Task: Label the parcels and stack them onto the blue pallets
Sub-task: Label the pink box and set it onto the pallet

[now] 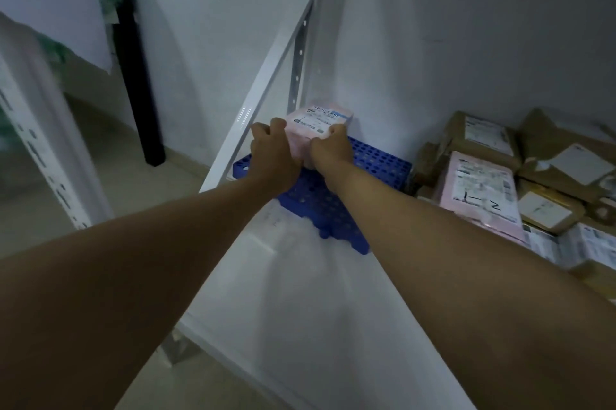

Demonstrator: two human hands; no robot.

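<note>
A pink parcel (316, 122) with a white printed label on top is held over the far end of a blue perforated pallet (376, 166) that lies on the floor by the wall. My left hand (271, 146) grips the parcel's left side and my right hand (333, 146) grips its right side, both arms stretched forward. Whether the parcel rests on the pallet or hangs just above it is hidden by my hands.
A pile of brown and pink labelled parcels (480, 192) lies on the floor at the right. A white metal shelf (286, 293) runs under my arms, its perforated upright (300, 52) rising beside the pallet. A black table leg (140, 86) stands at the left.
</note>
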